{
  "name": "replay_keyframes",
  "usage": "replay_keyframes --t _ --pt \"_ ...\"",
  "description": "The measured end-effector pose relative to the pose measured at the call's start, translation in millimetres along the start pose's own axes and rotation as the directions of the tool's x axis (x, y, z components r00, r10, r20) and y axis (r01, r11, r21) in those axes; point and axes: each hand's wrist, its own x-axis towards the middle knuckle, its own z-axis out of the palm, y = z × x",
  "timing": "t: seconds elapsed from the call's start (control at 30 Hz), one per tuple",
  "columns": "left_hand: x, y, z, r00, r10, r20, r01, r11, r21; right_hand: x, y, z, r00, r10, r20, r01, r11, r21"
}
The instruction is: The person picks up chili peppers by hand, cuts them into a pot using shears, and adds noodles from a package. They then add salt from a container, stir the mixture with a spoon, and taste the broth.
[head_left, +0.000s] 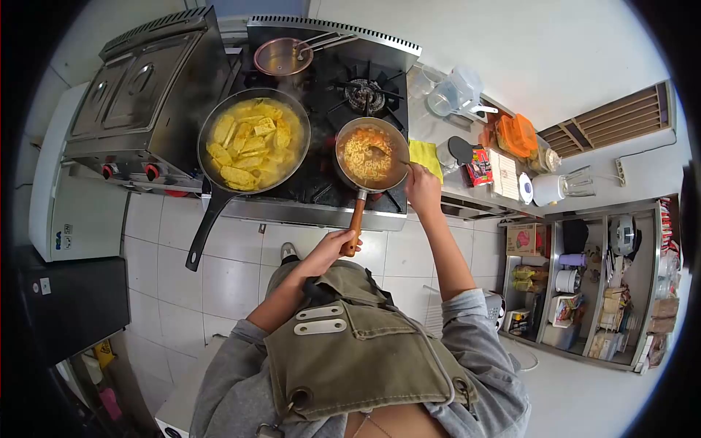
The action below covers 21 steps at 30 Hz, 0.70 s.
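A saucepan (343,179) with a wooden handle stands on the front right burner of the stove. It holds short, pale noodles (363,162) in reddish broth, with orange pieces near its far side. My left hand (328,252) is closed around the end of the saucepan's handle. My right hand (423,191), closed at the pan's right side, grips a spoon (380,152) whose bowl dips into the noodles. Left of it, a black frying pan (209,223) holds yellow-coated slices (252,142) in yellow liquid. Neither hand touches that pan.
A pinkish pot (277,60) with utensils across it stands at the back left of the stove. The back right burner (365,93) is bare. On the right counter are a yellow cloth (425,157), a red packet (479,166) and a plastic jug (454,93). Shelves (595,292) stand farther right.
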Motion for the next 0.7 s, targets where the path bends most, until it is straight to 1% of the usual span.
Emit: replay_keyframes --t 0.17,0.23,0.27,0.43,0.5,0.57,0.63,0.67,0.7 --pt "-3 3 0 1.0 0.01 -0.011 -0.01 1.0 0.005 12 7 8 0.999 -0.043 0.001 0.043 0.996 -0.076" --pt "-3 3 0 1.0 0.015 -0.011 -0.015 1.0 0.012 14 10 8 1.0 0.017 0.008 -0.016 0.994 -0.106" --pt "-4 3 1 1.0 0.016 -0.014 -0.016 1.0 0.011 14 7 2 0.999 0.034 -0.017 -0.036 0.996 -0.086" --pt "-2 2 0 1.0 0.014 -0.02 -0.014 1.0 0.008 -6 13 -10 0.998 0.039 -0.039 -0.043 0.995 -0.087" --pt "2 -2 -4 1.0 0.014 -0.011 -0.014 1.0 -0.002 -18 9 -11 0.999 0.033 -0.039 -0.035 0.998 -0.049" --pt "-1 2 -2 1.0 -0.011 0.006 0.011 0.999 0.033 -29 0 -14 1.0 0.008 -0.023 -0.009 1.0 -0.025" --pt "-3 3 0 1.0 -0.006 -0.004 0.006 1.0 0.021 -38 -15 -21 0.998 0.045 0.034 -0.046 0.999 0.014" --pt "-3 2 0 1.0 -0.009 -0.002 0.009 1.0 0.023 -43 -20 -22 0.998 0.049 0.034 -0.049 0.999 0.012" --pt "-2 1 -1 1.0 -0.009 -0.01 0.009 1.0 0.021 -47 -24 -22 0.999 0.019 0.031 -0.02 0.999 0.047"
